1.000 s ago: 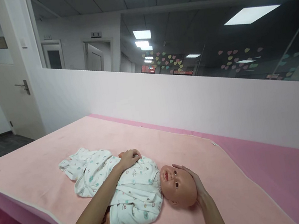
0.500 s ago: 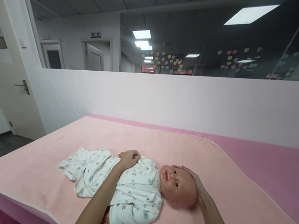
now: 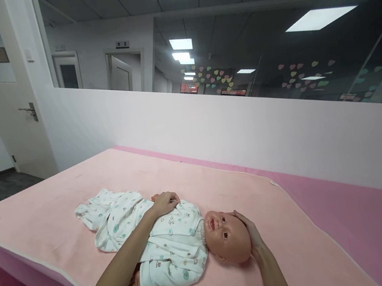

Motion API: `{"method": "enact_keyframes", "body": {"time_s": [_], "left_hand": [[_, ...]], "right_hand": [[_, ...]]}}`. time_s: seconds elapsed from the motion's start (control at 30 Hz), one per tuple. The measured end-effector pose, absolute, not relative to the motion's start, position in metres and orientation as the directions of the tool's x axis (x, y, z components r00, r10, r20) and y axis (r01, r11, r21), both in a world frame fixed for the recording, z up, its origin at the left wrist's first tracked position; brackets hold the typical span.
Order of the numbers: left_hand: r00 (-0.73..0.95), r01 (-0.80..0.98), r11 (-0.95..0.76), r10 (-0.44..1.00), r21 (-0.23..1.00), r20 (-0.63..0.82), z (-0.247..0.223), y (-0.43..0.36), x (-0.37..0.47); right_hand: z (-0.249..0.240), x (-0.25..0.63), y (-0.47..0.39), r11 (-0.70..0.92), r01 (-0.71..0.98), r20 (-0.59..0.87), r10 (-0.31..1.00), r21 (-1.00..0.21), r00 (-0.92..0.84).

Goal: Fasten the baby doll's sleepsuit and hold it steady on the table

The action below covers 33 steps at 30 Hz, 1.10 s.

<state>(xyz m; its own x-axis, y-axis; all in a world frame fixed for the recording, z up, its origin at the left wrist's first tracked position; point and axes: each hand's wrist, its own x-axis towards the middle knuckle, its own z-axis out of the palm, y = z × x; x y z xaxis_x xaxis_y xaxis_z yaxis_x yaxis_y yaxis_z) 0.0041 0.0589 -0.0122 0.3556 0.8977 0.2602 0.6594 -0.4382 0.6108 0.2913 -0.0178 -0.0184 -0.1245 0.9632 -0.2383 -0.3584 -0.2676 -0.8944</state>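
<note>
A baby doll point(image 3: 228, 238) lies face up on the pink padded table, its head to the right. It wears a white printed outfit point(image 3: 173, 249) with long sleeves and legs. My left hand point(image 3: 166, 203) rests on the doll's far arm and sleeve, its fingers bent over the cloth. Against the top of the doll's bald head lies my right hand point(image 3: 250, 230), cupped along the far side, with some fingers hidden behind the head. One doll hand point(image 3: 135, 284) shows below my left forearm.
The pink table cover point(image 3: 83, 174) reaches a white wall point(image 3: 188, 124) at the back, with a large window point(image 3: 251, 41) above it. A door point(image 3: 11, 104) with a metal handle stands at the left.
The fingers of my right hand have shifted slightly on the doll's head. My left hand and the doll's body look unmoved.
</note>
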Motion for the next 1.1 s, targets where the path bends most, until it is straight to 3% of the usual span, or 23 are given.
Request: {"method": "enact_keyframes", "body": {"time_s": [0.27,0.5,0.87,1.1], "left_hand": [[0.360,0.638,-0.456,0.889,0.621,0.283,-0.014,0.060,0.004],[0.329,0.594,-0.451,0.892,0.667,0.310,-0.020,0.062,0.004],[0.305,0.552,-0.427,0.903,0.716,0.303,-0.022,0.063,0.005],[0.286,0.587,-0.427,0.904,0.688,0.317,-0.022,0.063,0.005]], "right_hand": [[-0.018,0.291,-0.017,-0.264,-0.332,-0.241,0.964,-0.906,-0.108],[-0.024,0.297,-0.013,-0.095,-0.363,-0.108,0.994,-0.927,0.017],[-0.019,0.298,-0.017,-0.107,-0.372,-0.113,0.994,-0.922,-0.005],[-0.014,0.293,-0.020,-0.217,-0.323,-0.197,0.976,-0.921,-0.093]]}}
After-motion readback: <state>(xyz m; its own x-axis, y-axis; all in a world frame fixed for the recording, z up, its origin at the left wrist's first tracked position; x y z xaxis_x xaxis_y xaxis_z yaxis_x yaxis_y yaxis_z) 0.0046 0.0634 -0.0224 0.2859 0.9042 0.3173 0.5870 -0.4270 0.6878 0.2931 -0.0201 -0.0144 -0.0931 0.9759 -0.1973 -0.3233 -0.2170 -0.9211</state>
